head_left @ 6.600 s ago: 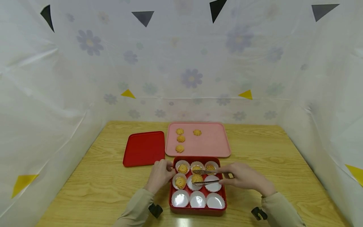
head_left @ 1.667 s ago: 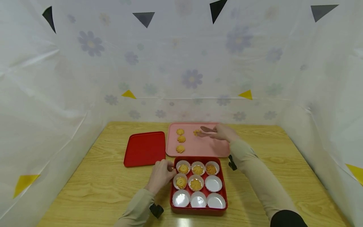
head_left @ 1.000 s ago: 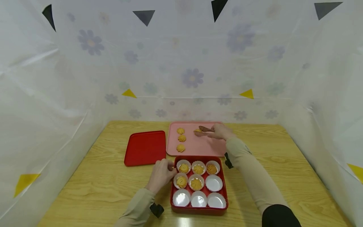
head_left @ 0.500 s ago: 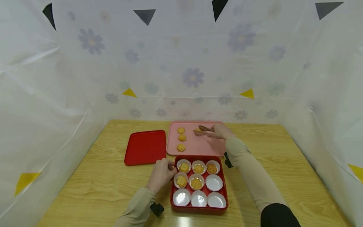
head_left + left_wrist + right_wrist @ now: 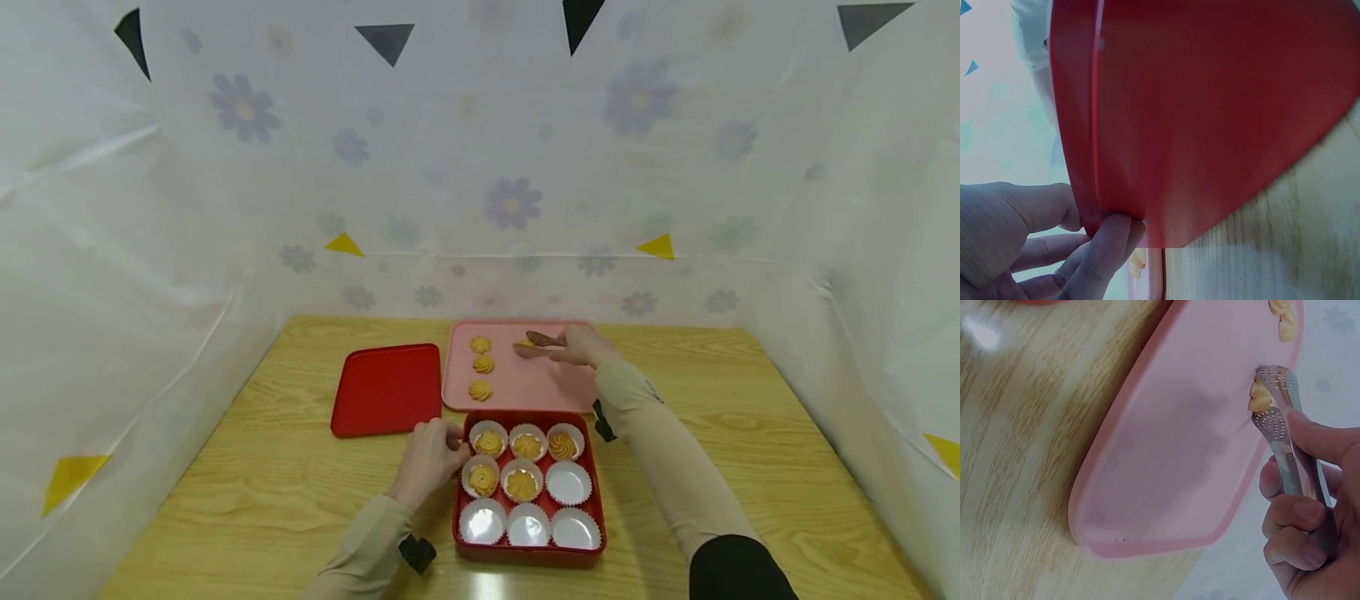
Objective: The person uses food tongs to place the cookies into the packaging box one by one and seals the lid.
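My left hand point(image 5: 429, 460) pinches the left rim of a red box point(image 5: 528, 557), its thumb and fingers on the wall in the left wrist view. White paper cups line the box; the back row, the middle row's left cup and its centre cup point(image 5: 522, 482) each hold a piped cookie. Over the pink tray point(image 5: 540, 387), my right hand point(image 5: 583, 346) grips metal tongs point(image 5: 1291, 450) with perforated ends. A cookie point(image 5: 1260, 397) sits between those ends, low at the tray; whether it touches the tray cannot be made out.
Three more cookies point(image 5: 482, 364) lie along the tray's left side. A flat red lid point(image 5: 386, 390) rests on the wooden table point(image 5: 262, 483), left of the tray. White sheeting point(image 5: 450, 150) stands behind and at both sides.
A cookie now lies in the centre cup. The right hand has carried the tongs from the box to the pink tray, around another cookie. The left hand keeps its place on the rim.
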Available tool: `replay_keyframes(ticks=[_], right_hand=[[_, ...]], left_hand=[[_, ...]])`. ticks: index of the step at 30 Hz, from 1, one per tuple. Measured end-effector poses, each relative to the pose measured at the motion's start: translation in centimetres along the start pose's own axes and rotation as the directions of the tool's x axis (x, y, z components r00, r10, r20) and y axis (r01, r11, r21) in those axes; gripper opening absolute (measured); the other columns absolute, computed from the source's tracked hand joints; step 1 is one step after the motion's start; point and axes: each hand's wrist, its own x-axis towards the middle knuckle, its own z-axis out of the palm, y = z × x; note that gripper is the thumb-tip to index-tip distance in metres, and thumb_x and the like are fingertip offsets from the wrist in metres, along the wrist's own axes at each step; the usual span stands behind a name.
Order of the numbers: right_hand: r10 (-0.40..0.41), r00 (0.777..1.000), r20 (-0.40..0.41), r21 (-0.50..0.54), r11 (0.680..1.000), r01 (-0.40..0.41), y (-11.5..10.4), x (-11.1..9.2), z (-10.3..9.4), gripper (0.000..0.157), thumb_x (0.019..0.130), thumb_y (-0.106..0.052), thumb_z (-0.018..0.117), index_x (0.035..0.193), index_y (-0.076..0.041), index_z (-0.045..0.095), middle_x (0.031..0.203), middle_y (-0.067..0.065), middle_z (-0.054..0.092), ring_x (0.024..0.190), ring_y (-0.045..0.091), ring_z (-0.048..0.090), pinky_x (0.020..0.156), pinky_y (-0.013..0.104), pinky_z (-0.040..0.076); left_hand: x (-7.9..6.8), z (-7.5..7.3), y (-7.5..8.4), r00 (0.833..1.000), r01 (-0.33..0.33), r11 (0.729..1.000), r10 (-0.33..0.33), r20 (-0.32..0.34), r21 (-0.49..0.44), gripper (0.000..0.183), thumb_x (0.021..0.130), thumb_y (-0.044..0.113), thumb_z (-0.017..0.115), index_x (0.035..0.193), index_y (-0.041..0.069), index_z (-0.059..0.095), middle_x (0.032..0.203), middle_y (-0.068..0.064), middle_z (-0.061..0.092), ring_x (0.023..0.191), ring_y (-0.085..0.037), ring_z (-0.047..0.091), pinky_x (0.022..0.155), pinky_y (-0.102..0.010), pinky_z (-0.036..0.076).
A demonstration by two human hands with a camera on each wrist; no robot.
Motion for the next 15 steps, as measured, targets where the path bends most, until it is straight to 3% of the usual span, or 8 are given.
replay_keyframes(ticks=[4,8,15], right_hand=[[0.005,1.0,-0.014,0.001,1.0,-0.005,-0.16,-0.18,-0.01,0.033,0.099,-0.033,0.061,0.095,-0.002,0.071,0.074,0.003,0.058,0.067,0.014,0.046,0.066,0.03,0.041],[0.022,0.999,-0.033,-0.009,1.0,-0.022,-0.27,-0.35,-0.06,0.028,0.097,-0.029,0.063,0.098,-0.003,0.073,0.085,0.008,0.068,0.07,0.016,0.051,0.063,0.031,0.042],[0.028,0.999,-0.022,0.035,0.999,-0.027,-0.19,-0.49,-0.04,0.037,0.098,-0.035,0.059,0.105,-0.001,0.074,0.106,0.016,0.07,0.072,0.018,0.048,0.064,0.031,0.039]], left_hand=[[0.04,-0.01,0.01,1.0,-0.005,1.0,0.005,-0.005,0.003,0.011,0.081,0.005,0.072,0.09,0.001,0.077,0.079,-0.009,0.075,0.069,-0.013,0.062,0.06,-0.024,0.051],[0.02,0.03,0.06,1.0,-0.01,1.0,0.01,-0.008,0.005,0.01,0.081,0.005,0.072,0.088,0.001,0.077,0.079,-0.009,0.075,0.069,-0.014,0.063,0.06,-0.024,0.051],[0.03,0.06,0.07,1.0,-0.003,1.0,0.003,-0.002,-0.006,0.013,0.08,0.005,0.072,0.091,0.0,0.077,0.08,-0.009,0.075,0.071,-0.014,0.064,0.06,-0.025,0.052]])
